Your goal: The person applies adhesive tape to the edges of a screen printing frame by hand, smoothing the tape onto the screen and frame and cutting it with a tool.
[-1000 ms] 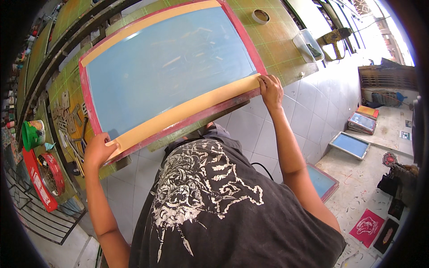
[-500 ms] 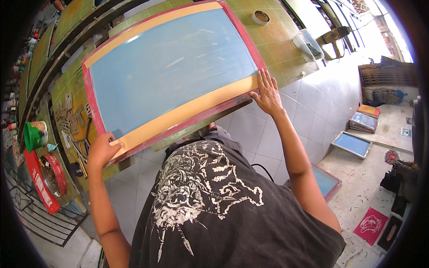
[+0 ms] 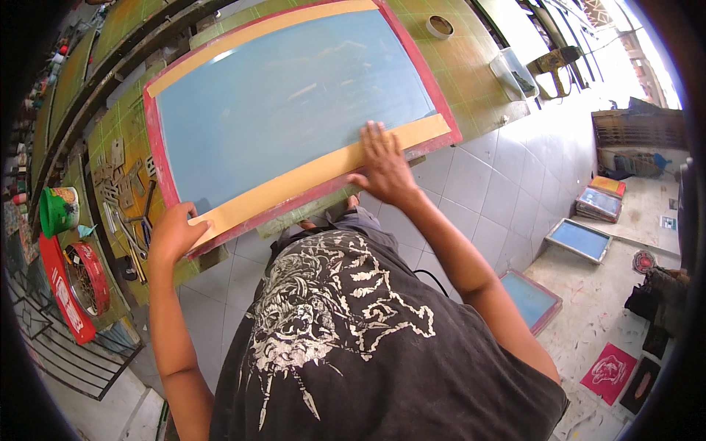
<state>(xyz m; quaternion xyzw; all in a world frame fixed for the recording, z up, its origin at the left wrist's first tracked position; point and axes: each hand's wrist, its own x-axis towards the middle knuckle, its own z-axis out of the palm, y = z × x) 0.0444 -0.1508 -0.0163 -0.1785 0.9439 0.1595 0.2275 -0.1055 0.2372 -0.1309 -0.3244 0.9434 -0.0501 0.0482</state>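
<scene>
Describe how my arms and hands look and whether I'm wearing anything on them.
Your left hand and right hand are bare, with no gloves, rings or watch visible. Both forearms are uncovered too. The dark shirt carries a large white print.

Greenish gridded table (image 3: 474,77) under a red-framed screen (image 3: 294,103), metal tools (image 3: 148,202), clear tub (image 3: 507,72) and, apparently, a tape roll (image 3: 438,34).

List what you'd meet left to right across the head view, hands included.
Green bucket → left hand → right hand → tape roll → heat gun → pink printed sheet
</scene>
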